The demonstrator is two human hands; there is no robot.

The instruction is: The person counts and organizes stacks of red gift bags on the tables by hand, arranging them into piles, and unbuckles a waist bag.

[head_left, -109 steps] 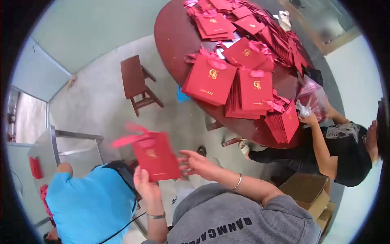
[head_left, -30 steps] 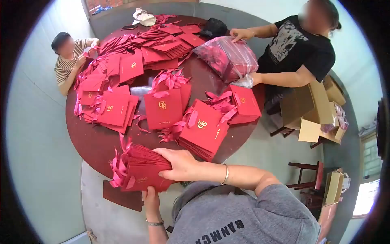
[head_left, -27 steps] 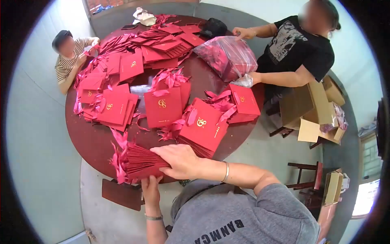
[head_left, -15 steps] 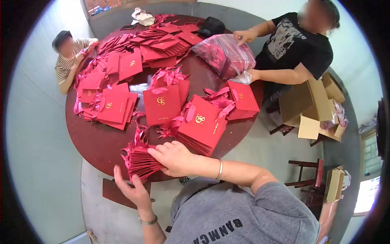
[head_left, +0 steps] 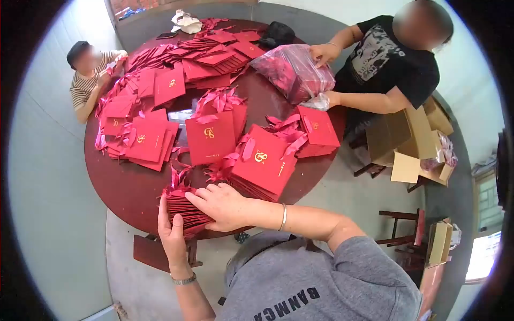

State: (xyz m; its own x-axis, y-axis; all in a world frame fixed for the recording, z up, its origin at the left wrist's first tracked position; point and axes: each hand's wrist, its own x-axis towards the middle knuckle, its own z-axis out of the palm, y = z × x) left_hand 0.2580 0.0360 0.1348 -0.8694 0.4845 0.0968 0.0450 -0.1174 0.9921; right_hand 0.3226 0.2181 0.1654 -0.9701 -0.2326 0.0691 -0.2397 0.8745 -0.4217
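At the near edge of the table, a thick stack of red paper gift bags (head_left: pixel 184 211) stands with its many edges facing me and pink ribbon handles at its far side. My left hand (head_left: pixel 172 235) clasps the left side, fingers along the outside and thumb across the front edges. From the right, my right hand (head_left: pixel 222 206) grips the same stack, its fingers over the top. Just beyond lies a neat pile of red gift bags (head_left: pixel 262 160) with gold lettering, and one more bag (head_left: pixel 210 140) faces up beside it.
Many red bags (head_left: pixel 214 59) cover the far side of the round table (head_left: pixel 115 187). Across on the right, a person in a black shirt holds a clear plastic bag (head_left: pixel 297 72) of red bags. Another person (head_left: pixel 88 80) works at far left. Cardboard boxes (head_left: pixel 393 136) and a stool (head_left: pixel 401 227) stand right.
My left hand has moved up and in, from apart beside the stack to pressing against its left side. My right hand has stayed on the stack, shifting slightly left.
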